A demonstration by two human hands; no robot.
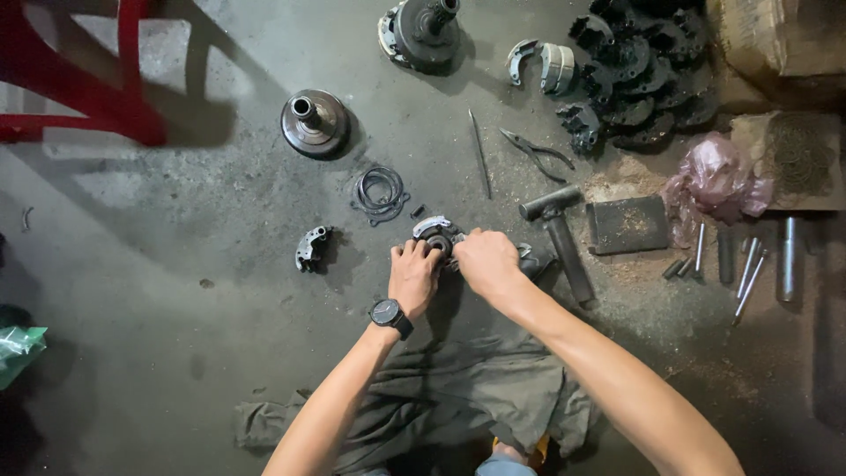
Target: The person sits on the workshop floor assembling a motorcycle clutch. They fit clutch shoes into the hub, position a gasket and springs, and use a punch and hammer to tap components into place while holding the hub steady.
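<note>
Both my hands are down on a small round clutch assembly (438, 236) sitting on the grimy concrete floor (203, 335), about the middle of my view. My left hand (414, 278), with a black watch (389, 315) on the wrist, is clenched around the part's near side, fingers curled onto it. My right hand (486, 263) grips it from three o'clock, knuckles up, so most of the part is hidden; only its pale top edge shows at twelve o'clock from my hands.

At nine o'clock from the part lies a loose clutch shoe (311, 248), apart from it. At eleven o'clock, near, lies a tangle of wire rings (381, 192), and farther that way a bell-shaped drum (315, 122). At three o'clock, just beside my right hand, is a hammer (559, 231), with a dark flat block (627, 224) beyond it. Pliers (538, 153) and a thin rod (479, 154) lie around one o'clock, well apart. A heap of black parts (636, 70) fills the far upper right. A grey rag (458, 397) lies at six o'clock, under my forearms.
</note>
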